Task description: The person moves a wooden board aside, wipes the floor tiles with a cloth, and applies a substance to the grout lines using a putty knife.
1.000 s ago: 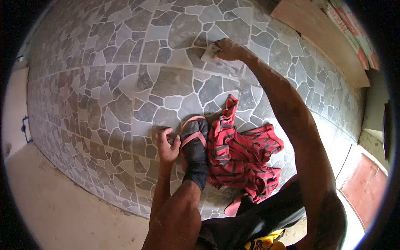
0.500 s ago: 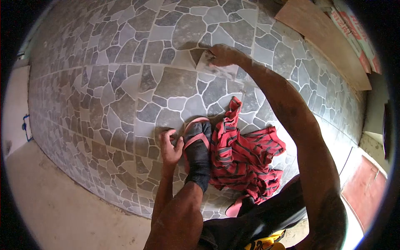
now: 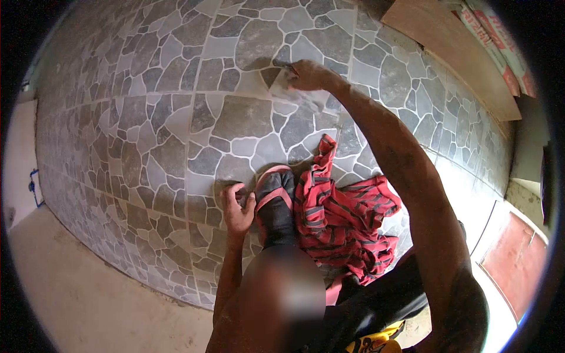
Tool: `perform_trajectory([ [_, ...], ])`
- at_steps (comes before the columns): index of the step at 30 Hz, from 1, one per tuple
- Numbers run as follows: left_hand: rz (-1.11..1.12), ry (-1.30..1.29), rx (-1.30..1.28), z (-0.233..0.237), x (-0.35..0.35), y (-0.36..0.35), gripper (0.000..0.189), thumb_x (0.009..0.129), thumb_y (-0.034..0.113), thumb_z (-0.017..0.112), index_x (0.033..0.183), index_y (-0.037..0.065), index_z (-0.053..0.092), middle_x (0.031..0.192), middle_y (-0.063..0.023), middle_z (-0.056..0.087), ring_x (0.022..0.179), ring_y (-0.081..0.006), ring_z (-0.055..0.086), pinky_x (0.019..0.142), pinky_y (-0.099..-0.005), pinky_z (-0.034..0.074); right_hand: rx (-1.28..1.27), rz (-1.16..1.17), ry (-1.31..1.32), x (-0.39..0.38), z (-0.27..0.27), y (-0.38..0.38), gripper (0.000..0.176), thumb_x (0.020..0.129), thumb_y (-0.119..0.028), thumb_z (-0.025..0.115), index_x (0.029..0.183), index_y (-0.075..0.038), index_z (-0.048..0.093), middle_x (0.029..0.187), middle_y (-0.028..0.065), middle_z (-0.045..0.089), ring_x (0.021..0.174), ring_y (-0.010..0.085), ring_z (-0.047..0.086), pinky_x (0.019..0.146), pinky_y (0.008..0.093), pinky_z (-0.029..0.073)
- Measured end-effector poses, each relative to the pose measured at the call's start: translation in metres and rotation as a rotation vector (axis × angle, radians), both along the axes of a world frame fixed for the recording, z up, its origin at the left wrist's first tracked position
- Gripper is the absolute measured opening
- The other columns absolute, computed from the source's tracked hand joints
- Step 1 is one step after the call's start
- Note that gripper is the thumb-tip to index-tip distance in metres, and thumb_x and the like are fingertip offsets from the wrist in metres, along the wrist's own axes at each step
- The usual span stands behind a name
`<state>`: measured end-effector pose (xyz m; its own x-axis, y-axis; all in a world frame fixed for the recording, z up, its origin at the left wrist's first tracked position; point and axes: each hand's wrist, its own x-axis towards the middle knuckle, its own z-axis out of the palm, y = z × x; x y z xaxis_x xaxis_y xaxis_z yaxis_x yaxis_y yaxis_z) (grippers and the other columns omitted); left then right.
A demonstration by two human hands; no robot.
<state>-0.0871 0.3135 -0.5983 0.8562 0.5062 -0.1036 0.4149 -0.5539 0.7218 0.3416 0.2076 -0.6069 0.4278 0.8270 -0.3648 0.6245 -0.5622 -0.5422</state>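
Note:
My right hand [image 3: 309,76] reaches far forward, its fingers closed and pressed down near a tile joint. A pale, smeared flat patch [image 3: 294,97] lies under it; whether this is a thin thing in the fingers or part of the floor, I cannot make out. Near my foot, my left hand [image 3: 238,210] is palm up, with loosely curled fingers apart from the thumb and nothing visible in it. Beside it is my foot in a dark sock and a pink flip-flop [image 3: 275,197]. A crumpled red and dark striped cloth [image 3: 347,220] lies right of the foot.
Stone-patterned grey tiles [image 3: 244,117] with pale joints cover the floor. A brown board [image 3: 447,53] and red-and-white printed packages [image 3: 488,41] lie at the upper right. A reddish panel [image 3: 515,259] is at the far right. A blurred patch covers my knee.
The whole view has shifted slightly left. My right hand stays near the same tile joint, and the pale patch under it looks more smeared. My left hand keeps its place by the foot.

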Motion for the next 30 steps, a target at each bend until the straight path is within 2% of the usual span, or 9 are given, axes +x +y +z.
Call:
perform_trajectory([
  [5,0.056,0.024,-0.286,0.045,0.054,-0.033,0.042,0.092,0.019,0.07,0.128,0.003,0.056,0.116,-0.0148,0.059,0.107,-0.0269,0.06,0.09,-0.0388,0.051,0.097,-0.063,-0.083,-0.009,0.023,-0.053,0.045,0.081,-0.035,0.072,0.115,-0.006,0.067,0.107,0.0216,0.07,0.099,0.0394,0.068,0.085,0.046,0.054],
  [7,-0.411,-0.015,-0.083,0.068,0.101,-0.056,0.046,0.087,0.018,0.072,0.127,0.004,0.056,0.12,-0.0189,0.06,0.114,-0.0365,0.058,0.1,-0.0463,0.044,0.224,-0.308,0.036,-0.004,0.042,-0.1,0.038,0.086,-0.033,0.069,0.113,-0.006,0.068,0.106,0.0217,0.071,0.098,0.0388,0.069,0.082,0.0452,0.054],
  [9,-0.654,-0.064,-0.18,0.071,0.125,-0.102,0.058,0.081,0.025,0.077,0.129,0.001,0.056,0.135,-0.0216,0.052,0.125,-0.0384,0.05,0.105,-0.0477,0.04,0.123,-0.442,-0.044,-0.02,0.088,-0.146,0.029,0.092,-0.027,0.065,0.112,-0.005,0.067,0.101,0.0211,0.071,0.093,0.0384,0.07,0.077,0.0437,0.053],
  [13,-0.843,0.05,0.321,0.008,0.115,-0.138,0.066,0.092,0.024,0.061,0.144,-0.01,0.039,0.158,-0.0275,0.025,0.148,-0.0423,0.025,0.118,-0.0523,0.026,-0.078,-0.468,-0.155,-0.059,0.161,-0.237,0.023,0.095,-0.024,0.063,0.099,-0.001,0.062,0.088,0.0222,0.069,0.081,0.0408,0.068,0.069,0.0444,0.052],
  [14,-0.869,0.038,0.225,0.003,0.115,-0.136,0.068,0.095,0.021,0.054,0.148,-0.013,0.03,0.161,-0.0301,0.017,0.15,-0.0449,0.018,0.121,-0.0527,0.019,-0.125,-0.503,-0.122,-0.07,0.176,-0.258,0.021,0.096,-0.022,0.062,0.098,-0.001,0.061,0.087,0.0226,0.068,0.081,0.0421,0.067,0.069,0.0452,0.052],
  [19,-0.277,0.191,0.405,-0.01,0.167,-0.107,0.072,0.096,0.025,0.052,0.149,-0.016,0.025,0.158,-0.0387,0.013,0.148,-0.0529,0.015,0.121,-0.0554,0.017,-0.159,-0.688,-0.073,-0.138,0.227,-0.357,0.011,0.096,-0.012,0.06,0.098,-0.002,0.063,0.087,0.0208,0.069,0.081,0.0397,0.069,0.07,0.0436,0.052],
  [22,-0.29,0.146,0.584,-0.033,0.203,-0.076,0.076,0.098,0.029,0.051,0.15,-0.016,0.02,0.159,-0.0379,0.011,0.149,-0.0515,0.012,0.122,-0.0557,0.012,-0.219,-0.934,-0.105,-0.175,0.242,-0.388,0.013,0.097,-0.014,0.06,0.099,-0.003,0.065,0.092,0.0192,0.071,0.085,0.038,0.071,0.072,0.0393,0.054],
  [25,-0.444,0.112,0.646,-0.037,0.235,-0.11,0.075,0.096,0.031,0.054,0.15,-0.013,0.025,0.158,-0.0354,0.019,0.149,-0.0485,0.015,0.121,-0.0555,0.013,-0.164,-1.099,-0.055,-0.208,0.228,-0.407,0.014,0.097,-0.016,0.061,0.1,-0.003,0.066,0.093,0.0189,0.071,0.085,0.0364,0.071,0.071,0.0393,0.054],
  [30,-1.35,-0.178,0.122,-0.018,0.236,-0.212,0.061,0.091,0.029,0.062,0.144,0.004,0.045,0.155,-0.0193,0.037,0.147,-0.0353,0.028,0.118,-0.051,0.024,-0.104,-1.069,-0.052,-0.206,0.241,-0.394,0.012,0.091,-0.008,0.064,0.1,-0.001,0.068,0.09,0.018,0.072,0.081,0.0313,0.072,0.071,0.0379,0.054],
])
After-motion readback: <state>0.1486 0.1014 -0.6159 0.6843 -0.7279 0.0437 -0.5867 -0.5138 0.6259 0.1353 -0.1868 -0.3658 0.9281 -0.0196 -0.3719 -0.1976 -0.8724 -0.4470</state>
